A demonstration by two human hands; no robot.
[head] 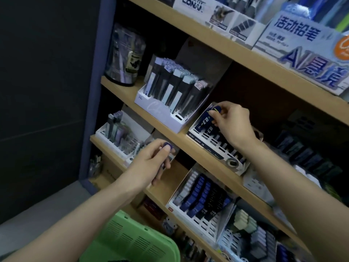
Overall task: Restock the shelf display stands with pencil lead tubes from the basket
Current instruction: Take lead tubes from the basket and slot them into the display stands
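basket (132, 242): cut by bottom edge | lower blue tube (169, 145): mostly hidden

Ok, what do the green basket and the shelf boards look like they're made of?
The green basket looks like moulded plastic with a matt finish, going by its regular vent slots. The shelf boards seem to be wood or laminated board, pale tan and smooth; the blur hides any grain.
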